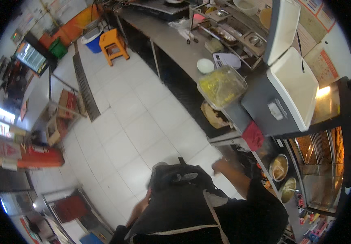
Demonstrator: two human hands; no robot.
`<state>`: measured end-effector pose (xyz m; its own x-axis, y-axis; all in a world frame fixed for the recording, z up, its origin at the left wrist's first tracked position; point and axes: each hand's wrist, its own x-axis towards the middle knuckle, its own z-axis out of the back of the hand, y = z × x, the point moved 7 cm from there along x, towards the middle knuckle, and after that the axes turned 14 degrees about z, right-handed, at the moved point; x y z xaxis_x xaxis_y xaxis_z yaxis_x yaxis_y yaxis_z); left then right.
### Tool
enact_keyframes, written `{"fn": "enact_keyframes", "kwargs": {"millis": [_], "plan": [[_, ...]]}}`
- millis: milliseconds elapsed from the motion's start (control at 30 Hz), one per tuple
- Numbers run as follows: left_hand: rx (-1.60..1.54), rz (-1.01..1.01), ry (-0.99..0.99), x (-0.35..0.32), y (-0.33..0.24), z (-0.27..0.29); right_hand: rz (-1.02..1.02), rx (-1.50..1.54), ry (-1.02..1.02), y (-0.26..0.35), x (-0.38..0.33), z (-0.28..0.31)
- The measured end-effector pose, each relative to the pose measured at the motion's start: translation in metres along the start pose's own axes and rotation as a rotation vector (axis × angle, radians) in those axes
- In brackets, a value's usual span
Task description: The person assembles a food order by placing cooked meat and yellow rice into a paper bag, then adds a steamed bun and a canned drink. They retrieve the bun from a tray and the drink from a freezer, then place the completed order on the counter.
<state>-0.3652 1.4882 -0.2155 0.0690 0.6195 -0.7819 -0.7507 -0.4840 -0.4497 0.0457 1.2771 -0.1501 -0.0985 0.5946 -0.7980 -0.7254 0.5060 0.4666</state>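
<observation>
Head view: our right hand [220,166] reaches, fingers loosely open and empty, toward the tabletop's [171,40] near end; left hand [141,207] hangs, grip unreadable; nothing picked up yet.

White tiled floor [134,122] runs beside a long steel counter [175,44]; an orange plastic stool [113,44] stands far off (near a blue bin [92,40]), screens glowing left.

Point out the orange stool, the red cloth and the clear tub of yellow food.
orange stool [112,44]: head view, on its seat.
red cloth [253,136]: head view, middle of the hanging fabric.
clear tub of yellow food [222,86]: head view, on its lid.
</observation>
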Motion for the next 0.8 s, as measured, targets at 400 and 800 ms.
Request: {"fn": "enact_keyframes", "kwargs": {"millis": [400,800], "plan": [[0.855,-0.083,0.054,0.31,-0.185,0.14,0.176,0.269,-1.697,-0.017,-0.024,0.573],[0.184,-0.807,0.156,0.405,-0.902,0.051,-0.95,0.22,-1.499,-0.23,-0.061,0.858]]}}
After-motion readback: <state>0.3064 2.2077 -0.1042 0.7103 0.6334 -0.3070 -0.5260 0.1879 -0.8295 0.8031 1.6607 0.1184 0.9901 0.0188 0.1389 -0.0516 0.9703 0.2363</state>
